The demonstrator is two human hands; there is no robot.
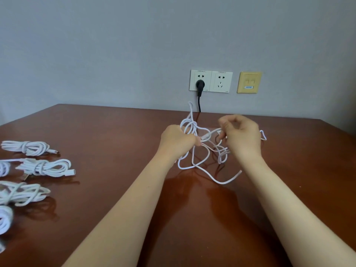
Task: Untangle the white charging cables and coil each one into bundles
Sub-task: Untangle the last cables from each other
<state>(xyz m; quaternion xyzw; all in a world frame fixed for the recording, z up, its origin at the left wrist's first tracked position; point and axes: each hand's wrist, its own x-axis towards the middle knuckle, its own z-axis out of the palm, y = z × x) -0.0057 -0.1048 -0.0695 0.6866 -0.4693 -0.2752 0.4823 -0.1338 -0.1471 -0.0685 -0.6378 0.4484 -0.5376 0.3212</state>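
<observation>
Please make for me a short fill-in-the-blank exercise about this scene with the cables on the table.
1. The left hand and the right hand both hold a tangled cable whose colour is ____.
2. The coiled bundles lie on the ____ side of the table.
3. The plug in the wall socket is ____ in colour.
Missing words: white; left; black.
</observation>
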